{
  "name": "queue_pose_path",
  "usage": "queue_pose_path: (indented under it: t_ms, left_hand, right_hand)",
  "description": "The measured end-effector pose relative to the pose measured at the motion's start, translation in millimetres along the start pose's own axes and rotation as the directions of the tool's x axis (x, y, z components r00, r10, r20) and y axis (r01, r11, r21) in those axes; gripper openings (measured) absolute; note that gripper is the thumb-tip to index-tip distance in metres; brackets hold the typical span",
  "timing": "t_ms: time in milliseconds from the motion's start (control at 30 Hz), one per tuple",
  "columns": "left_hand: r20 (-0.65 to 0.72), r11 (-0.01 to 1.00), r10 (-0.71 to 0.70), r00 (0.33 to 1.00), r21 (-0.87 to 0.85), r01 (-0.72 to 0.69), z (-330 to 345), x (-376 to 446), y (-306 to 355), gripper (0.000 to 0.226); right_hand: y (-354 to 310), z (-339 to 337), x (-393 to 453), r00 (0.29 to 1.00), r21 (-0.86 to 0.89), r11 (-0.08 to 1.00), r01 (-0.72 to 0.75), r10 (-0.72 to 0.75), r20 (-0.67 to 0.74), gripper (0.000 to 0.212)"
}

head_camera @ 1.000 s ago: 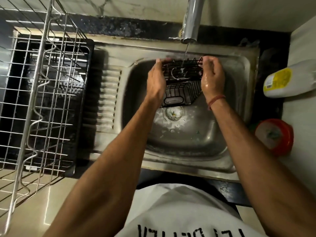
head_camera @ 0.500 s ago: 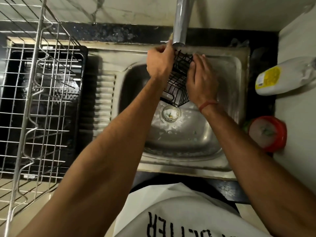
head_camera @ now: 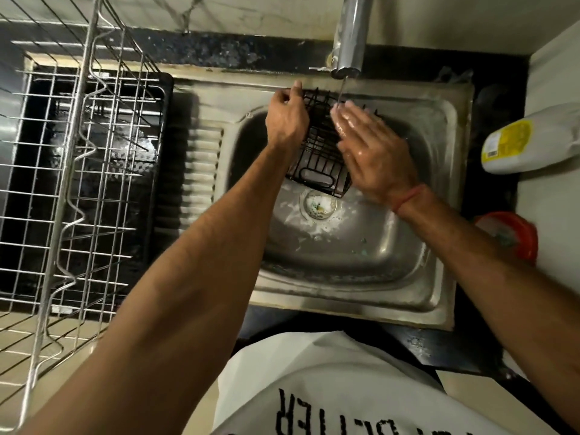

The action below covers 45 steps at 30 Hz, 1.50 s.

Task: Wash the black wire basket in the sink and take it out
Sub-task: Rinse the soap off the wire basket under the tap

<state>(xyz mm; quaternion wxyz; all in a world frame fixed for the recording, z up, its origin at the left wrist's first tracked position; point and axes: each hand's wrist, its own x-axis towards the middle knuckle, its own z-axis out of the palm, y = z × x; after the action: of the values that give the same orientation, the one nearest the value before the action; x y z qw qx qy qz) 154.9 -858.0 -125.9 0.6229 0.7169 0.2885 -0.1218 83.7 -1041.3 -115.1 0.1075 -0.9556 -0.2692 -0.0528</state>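
Black wire basket is tilting under the running tap; left hand is gripping its rim, right hand is lying flat, fingers straight, against it over the sink.

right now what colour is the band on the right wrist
Reddish-orange, a thin band on the right wrist; clearest in the head view.

The left hand is gripping the black wire basket at its left edge; just right of that grip, the right hand is pressing flat, wet fingers against the wires under the tap's thin stream.
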Motion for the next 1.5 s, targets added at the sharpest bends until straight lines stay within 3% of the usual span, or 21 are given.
queue_pose_path:
  t_ms: [133,267,433,500,600,733,900,967,1033,1067,1133,1167,1200,1300,1333,1400,1467,1500]
  left_hand:
    - [0.011,1.000,0.009,1.000,-0.006,-0.009,4,-3,0,0.043]
    - [0.067,1.000,0.009,0.998,-0.004,-0.009,-10,-2,-8,0.049]
    - [0.041,0.998,0.061,0.997,0.005,-0.061,-16,-15,-12,0.047]
    - [0.021,0.997,0.072,0.997,-0.007,-0.071,-14,-21,-16,0.052]
    - [-0.023,0.997,0.070,0.997,-0.021,-0.071,-18,-29,-21,0.055]
    - [-0.114,0.996,0.039,0.993,-0.080,-0.048,-36,-26,-31,0.057]
    - [-0.159,0.996,0.056,0.986,-0.057,-0.066,-39,-31,-26,0.033]
    - [-0.228,0.991,0.065,0.972,0.130,-0.035,-37,-35,-20,0.036]
    - [-0.286,0.839,0.224,0.932,0.543,-0.035,-34,-37,-8,0.037]
    - [-0.216,0.732,0.333,0.918,0.673,-0.107,-32,-38,-2,0.038]
    - [0.126,0.521,0.452,0.883,0.766,-0.377,-24,-41,8,0.049]
    - [0.298,0.423,0.435,0.850,0.765,-0.485,-20,-41,8,0.058]
    - [0.411,0.342,0.394,0.822,0.765,-0.546,-18,-42,7,0.067]
    - [0.501,0.287,0.336,0.797,0.752,-0.594,-32,-44,2,0.089]
    - [0.515,0.282,0.334,0.789,0.745,-0.605,-39,-45,-1,0.091]
    - [0.504,0.286,0.328,0.799,0.753,-0.592,-48,-51,-6,0.093]
    - [0.428,0.320,0.338,0.838,0.785,-0.530,-52,-58,-7,0.093]
    - [0.384,0.342,0.351,0.854,0.797,-0.498,-54,-61,-8,0.092]
  right_hand:
    - [-36,-3,6,0.979,-0.124,0.973,-0.193,0.199,0.034,0.067]
    - [-56,4,20,0.997,-0.110,0.993,-0.042,0.049,0.064,0.069]
    - [-30,2,39,0.937,-0.031,0.937,-0.347,0.348,0.022,0.068]
    - [-26,2,49,0.914,0.013,0.915,-0.404,0.403,0.047,0.069]
    - [-17,9,58,0.896,0.184,0.878,-0.442,0.441,0.047,0.075]
    - [-6,30,43,0.875,0.569,0.709,-0.416,0.482,0.038,0.087]
    - [-7,40,42,0.833,0.740,0.497,-0.453,0.533,0.152,0.091]
    - [-4,41,44,0.813,0.745,0.452,-0.490,0.545,0.204,0.086]
    - [1,46,44,0.795,0.735,0.421,-0.531,0.548,0.260,0.078]
    - [0,48,45,0.797,0.749,0.398,-0.529,0.536,0.279,0.074]
    - [-2,52,50,0.816,0.729,0.480,-0.487,0.549,0.184,0.052]
    - [-5,53,53,0.818,0.728,0.504,-0.465,0.559,0.136,0.038]
    - [-5,55,54,0.799,0.772,0.448,-0.451,0.589,0.125,0.033]
    - [-13,49,62,0.783,0.825,0.373,-0.425,0.609,0.127,0.033]
    - [-15,48,65,0.756,0.840,0.313,-0.444,0.634,0.163,0.033]
    - [-22,47,71,0.701,0.831,0.299,-0.470,0.699,0.145,0.030]
    - [-23,48,72,0.750,0.789,0.448,-0.420,0.662,0.023,0.025]
    - [-25,50,69,0.825,0.731,0.575,-0.369,0.564,-0.027,0.021]
